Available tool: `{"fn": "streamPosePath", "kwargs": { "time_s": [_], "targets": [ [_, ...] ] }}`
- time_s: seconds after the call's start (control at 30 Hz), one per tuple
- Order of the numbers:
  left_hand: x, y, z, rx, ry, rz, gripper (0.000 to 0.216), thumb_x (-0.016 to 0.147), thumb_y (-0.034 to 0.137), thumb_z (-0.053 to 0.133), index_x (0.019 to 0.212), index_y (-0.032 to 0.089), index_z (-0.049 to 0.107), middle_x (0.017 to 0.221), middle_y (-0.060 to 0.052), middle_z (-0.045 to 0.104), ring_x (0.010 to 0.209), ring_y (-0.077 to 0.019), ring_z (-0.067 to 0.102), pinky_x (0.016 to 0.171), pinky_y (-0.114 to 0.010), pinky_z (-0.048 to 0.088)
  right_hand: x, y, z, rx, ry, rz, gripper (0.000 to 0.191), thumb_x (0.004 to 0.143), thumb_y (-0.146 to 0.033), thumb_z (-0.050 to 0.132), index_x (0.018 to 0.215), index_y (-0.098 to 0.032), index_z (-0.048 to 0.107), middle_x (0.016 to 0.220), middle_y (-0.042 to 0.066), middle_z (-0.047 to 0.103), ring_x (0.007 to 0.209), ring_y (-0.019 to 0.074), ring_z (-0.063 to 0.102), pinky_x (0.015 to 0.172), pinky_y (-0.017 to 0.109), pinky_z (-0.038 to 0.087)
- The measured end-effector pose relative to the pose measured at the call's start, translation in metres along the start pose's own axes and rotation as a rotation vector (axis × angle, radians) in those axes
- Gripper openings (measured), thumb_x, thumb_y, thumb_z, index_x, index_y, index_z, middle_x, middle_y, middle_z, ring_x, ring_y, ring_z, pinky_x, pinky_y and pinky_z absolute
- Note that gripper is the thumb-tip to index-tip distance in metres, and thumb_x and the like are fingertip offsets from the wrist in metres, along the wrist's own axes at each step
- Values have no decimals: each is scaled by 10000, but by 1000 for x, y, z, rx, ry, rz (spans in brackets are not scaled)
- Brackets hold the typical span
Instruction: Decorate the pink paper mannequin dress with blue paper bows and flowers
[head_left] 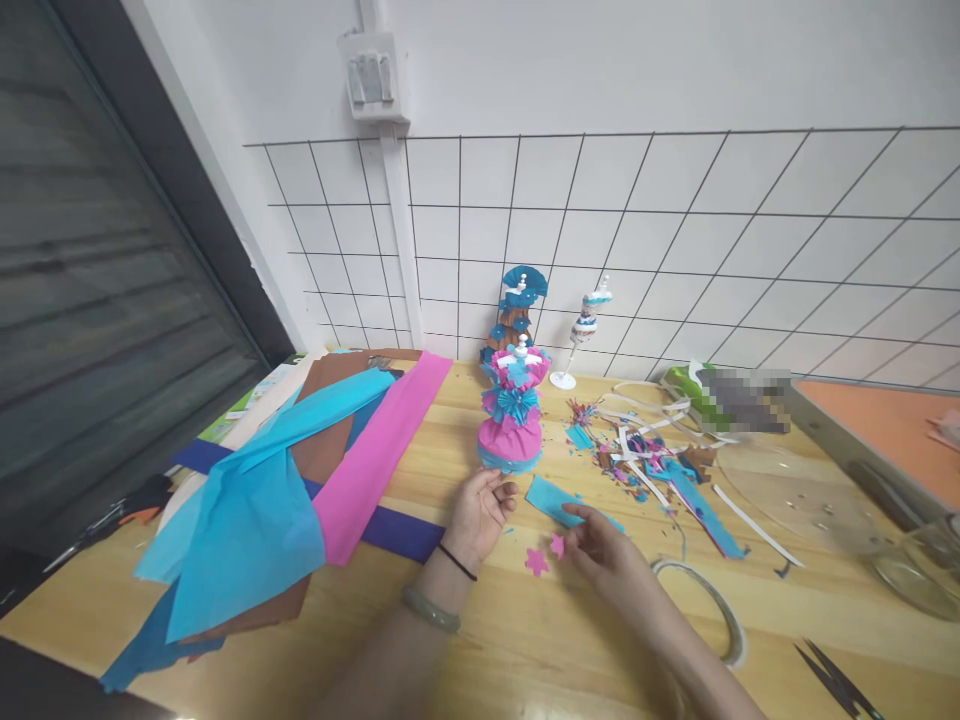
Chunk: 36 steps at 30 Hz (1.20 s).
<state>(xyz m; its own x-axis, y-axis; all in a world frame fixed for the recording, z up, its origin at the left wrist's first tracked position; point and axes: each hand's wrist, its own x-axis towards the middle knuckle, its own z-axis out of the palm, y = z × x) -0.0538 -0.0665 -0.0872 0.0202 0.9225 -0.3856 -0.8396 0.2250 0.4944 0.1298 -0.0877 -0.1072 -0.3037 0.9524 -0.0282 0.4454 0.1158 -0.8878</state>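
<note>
A small white dress form wears a pink and blue crepe-paper dress (510,440), with a pleated blue rosette at its waist. My left hand (480,515) is just in front of the hem, palm turned up, its fingers loosely bent and apart, with nothing visible in them. My right hand (607,555) has its fingertips drawn together at a small pink paper flower (557,546). Beside that lies a second, larger pink flower (536,562). A blue paper strip (549,498) runs partly behind my right fingers.
Folded crepe paper (247,540) covers the left side. Behind stand a brown-and-blue dressed form (515,318) and a thin white one (585,325). Paper scraps (645,455), a tape ring (731,620), scissors (836,680) and a glass container (919,570) lie to the right.
</note>
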Motion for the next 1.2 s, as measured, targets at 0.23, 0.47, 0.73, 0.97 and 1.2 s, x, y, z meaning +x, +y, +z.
{"fn": "streamPosePath", "kwargs": {
  "time_s": [0.23,0.47,0.73,0.97,1.2],
  "targets": [
    [-17,-5,7,423,-14,-8,307,667,412,648,705,138,515,637,3,560,331,-18,385,318,-165,177,3,-27,0,38,160,-148,377,809,-319,452,1144,-158,388,759,25,540,713,150,583,686,283,483],
    [-17,-16,7,963,-40,14,166,677,293,590,698,156,498,518,63,477,302,-27,313,332,-182,197,6,-13,-4,-147,111,-24,384,766,-278,440,1128,-150,435,732,21,577,638,156,573,599,272,459],
    [-15,-26,-4,1146,-21,178,205,594,136,578,795,132,612,601,20,529,552,-107,478,535,-223,351,8,0,11,-264,12,54,384,729,-202,436,1111,-181,477,658,-2,580,615,169,552,588,278,399],
    [-12,-31,-15,1241,-69,309,322,619,159,593,939,171,632,756,-29,587,667,-138,509,605,-233,386,11,11,8,119,42,34,410,722,-289,516,1105,-152,466,607,-30,508,524,123,485,509,241,388],
    [-21,-24,2,1001,-182,1,586,627,196,615,1188,136,457,856,-42,588,426,-58,470,411,-205,359,7,-12,2,372,79,-1,466,704,-383,613,1080,-163,448,639,-19,538,589,130,520,576,258,409]
  ]
}}
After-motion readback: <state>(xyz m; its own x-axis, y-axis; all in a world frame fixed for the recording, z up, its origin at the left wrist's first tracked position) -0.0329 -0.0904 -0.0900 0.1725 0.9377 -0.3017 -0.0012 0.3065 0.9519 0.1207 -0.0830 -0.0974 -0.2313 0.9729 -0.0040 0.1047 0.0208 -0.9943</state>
